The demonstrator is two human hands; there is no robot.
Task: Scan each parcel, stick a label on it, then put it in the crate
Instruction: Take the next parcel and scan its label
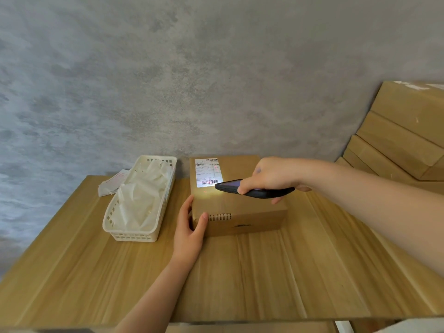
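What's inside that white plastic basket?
The white plastic basket holds crumpled, translucent white paper sheets piled to its rim. Anything beneath them is covered and cannot be seen.

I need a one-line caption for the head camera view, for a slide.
Right hand aims a black handheld scanner at the white label on a brown cardboard parcel, steadied by the left hand.

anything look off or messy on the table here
Only small things: loose paper slips lie outside the white basket, behind its left side. The parcel looks intact and sits flat.
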